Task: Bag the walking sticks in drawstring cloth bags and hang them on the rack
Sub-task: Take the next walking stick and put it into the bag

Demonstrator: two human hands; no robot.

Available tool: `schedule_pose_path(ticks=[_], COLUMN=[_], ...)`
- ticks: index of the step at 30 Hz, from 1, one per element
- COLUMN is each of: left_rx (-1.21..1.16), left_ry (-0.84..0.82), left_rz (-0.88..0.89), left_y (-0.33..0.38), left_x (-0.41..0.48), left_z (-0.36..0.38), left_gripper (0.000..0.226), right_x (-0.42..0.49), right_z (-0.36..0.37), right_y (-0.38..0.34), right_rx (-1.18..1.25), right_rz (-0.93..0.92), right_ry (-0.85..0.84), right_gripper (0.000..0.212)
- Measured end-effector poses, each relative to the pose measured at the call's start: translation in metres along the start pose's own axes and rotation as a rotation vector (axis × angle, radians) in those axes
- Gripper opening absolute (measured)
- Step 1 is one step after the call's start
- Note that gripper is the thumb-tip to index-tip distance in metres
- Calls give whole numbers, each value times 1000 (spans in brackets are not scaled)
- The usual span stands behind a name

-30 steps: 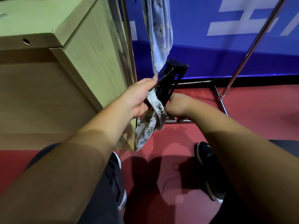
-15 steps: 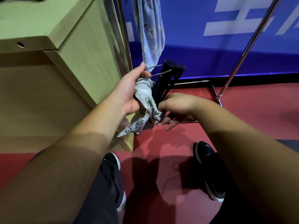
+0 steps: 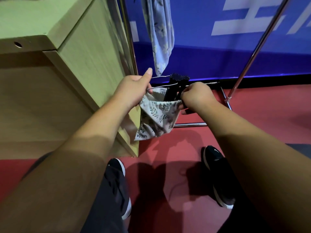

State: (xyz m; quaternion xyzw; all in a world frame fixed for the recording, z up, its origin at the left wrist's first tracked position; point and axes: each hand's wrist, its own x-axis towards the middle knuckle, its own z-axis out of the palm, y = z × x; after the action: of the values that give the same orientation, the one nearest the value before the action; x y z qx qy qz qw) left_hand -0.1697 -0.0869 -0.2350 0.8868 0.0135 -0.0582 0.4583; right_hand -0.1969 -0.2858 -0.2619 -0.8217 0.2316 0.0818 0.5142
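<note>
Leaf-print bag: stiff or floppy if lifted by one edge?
Probably floppy: the leaf-print bag sags in folds between the left hand and right hand. Likely light, though the black stick bundle poking from it may drag it down.

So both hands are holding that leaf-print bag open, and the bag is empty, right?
Not empty: the head view shows a black folded walking stick poking out of the leaf-print bag at its mouth. The left hand and right hand do hold it open.

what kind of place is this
Likely an indoor hall or staged work area rather than a home: a red sports-style floor, a blue banner with big white lettering along the wall, and a metal rack beside a wooden cabinet.
</note>
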Motion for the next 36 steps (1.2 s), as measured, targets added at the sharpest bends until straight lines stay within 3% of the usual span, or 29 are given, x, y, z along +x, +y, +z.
schedule_pose_path(ticks=[4, 7, 12, 15, 19, 23, 30, 33, 36], left_rx=[93, 104, 241, 269, 226, 216, 62, 112, 12], left_ry=[90, 145, 207, 200, 203, 228, 173, 200, 179], left_rz=[30, 18, -3, -14, -38, -41, -66, -53, -95], left_y=[-8, -9, -15, -15, -16, -18, -20, -21, -16], left_x=[8, 13, 16, 17, 17, 17, 23, 25, 27], left_z=[-4, -7, -8, -4, -5, -6, 0, 2, 3], left_gripper=[68, 64, 61, 61, 67, 69, 67, 70, 70], right_x=[5, 9, 10, 8, 11, 12, 9, 1, 0], right_z=[-4, -7, -11, -15, -16, -19, -20, -18, -17], right_y=[0, 2, 6, 11, 22, 24, 31, 29, 24], right_rx=[220, 209, 13, -316, -514, -635, -690, -751, -597], right_rz=[5, -30, -107, -190, -309, -281, -211, -193, -145], right_ry=[-26, -19, 40, 92, 237, 268, 126, 24, -13], right_gripper=[13, 23, 37, 38, 31, 21, 24, 24, 34])
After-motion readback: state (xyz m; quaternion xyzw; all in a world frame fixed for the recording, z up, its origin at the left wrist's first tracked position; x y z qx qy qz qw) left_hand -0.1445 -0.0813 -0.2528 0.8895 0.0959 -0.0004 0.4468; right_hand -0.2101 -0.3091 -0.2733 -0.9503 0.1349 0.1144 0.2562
